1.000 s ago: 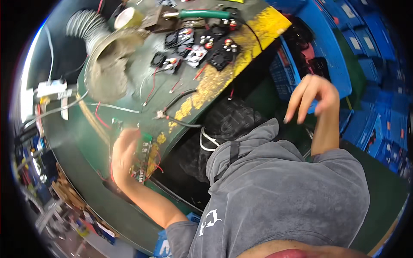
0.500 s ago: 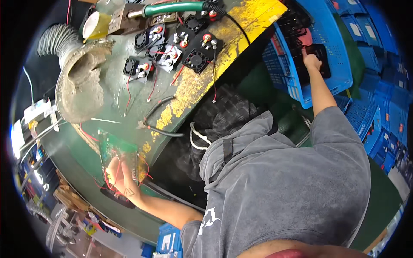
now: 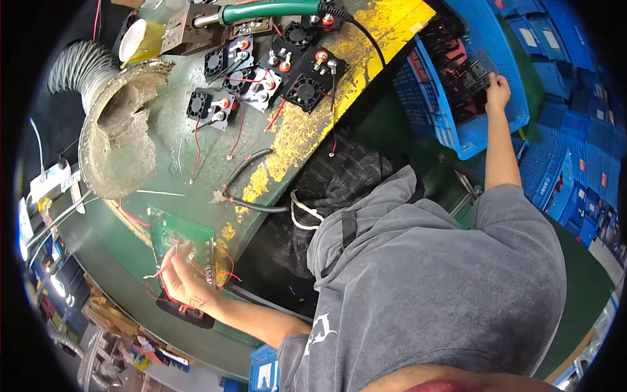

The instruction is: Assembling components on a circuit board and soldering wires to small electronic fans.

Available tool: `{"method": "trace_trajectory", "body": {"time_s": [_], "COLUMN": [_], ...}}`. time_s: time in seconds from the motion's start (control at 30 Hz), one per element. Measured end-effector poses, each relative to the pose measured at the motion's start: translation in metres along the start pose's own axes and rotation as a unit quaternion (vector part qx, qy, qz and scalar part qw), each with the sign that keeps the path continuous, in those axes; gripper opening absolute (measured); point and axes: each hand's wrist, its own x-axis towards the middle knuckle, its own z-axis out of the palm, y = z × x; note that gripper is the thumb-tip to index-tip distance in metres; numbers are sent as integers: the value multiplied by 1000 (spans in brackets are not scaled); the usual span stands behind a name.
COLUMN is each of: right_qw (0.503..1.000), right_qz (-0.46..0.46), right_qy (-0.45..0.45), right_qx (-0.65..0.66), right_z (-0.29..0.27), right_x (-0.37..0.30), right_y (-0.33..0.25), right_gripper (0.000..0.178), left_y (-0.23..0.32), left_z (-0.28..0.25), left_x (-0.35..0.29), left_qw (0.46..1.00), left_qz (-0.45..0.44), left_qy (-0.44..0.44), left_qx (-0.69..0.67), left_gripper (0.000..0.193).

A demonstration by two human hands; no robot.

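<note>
My left hand (image 3: 186, 281) is over the left end of the bench, its fingers closed on a thin red wire (image 3: 159, 273) whose bare-looking end sticks out to the left. Under and beside that hand lie a clear-green box (image 3: 186, 225), more red wires and a dark part partly hidden by my wrist. Far off to the right, my right hand (image 3: 498, 95) reaches into a blue plastic crate (image 3: 519, 111). Its fingers grip the edge of a black panel (image 3: 477, 72), which lies tilted over other black parts and some red pieces in the crate.
Several black fan plates (image 3: 304, 91) with red and silver terminals stand on the worn green bench (image 3: 163, 173). Behind are a green-handled tool (image 3: 271, 11), a yellow cup (image 3: 142, 40) and an extraction hose (image 3: 117, 140). A black cable (image 3: 261, 208) crosses the bench edge. Blue crates (image 3: 555, 170) line the right.
My right hand has shifted right within the crate, and the black panel has turned to show its slotted face. The left hand has moved slightly, and the red wire's end now points left.
</note>
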Motion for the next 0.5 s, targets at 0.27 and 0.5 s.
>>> {"method": "trace_trajectory", "body": {"time_s": [0.27, 0.5], "right_qw": [949, 547], "right_qz": [-19, 119], "right_qy": [-28, -585], "right_qx": [315, 586], "right_z": [-23, 0], "right_x": [-45, -137], "right_y": [-219, -370], "right_gripper": [25, 13], "left_y": [-27, -26], "left_z": [-19, -23], "left_x": [28, 45], "left_qw": [981, 969], "left_qz": [66, 46], "left_qy": [-137, -219], "left_qx": [-123, -102], "left_gripper": [17, 15]}}
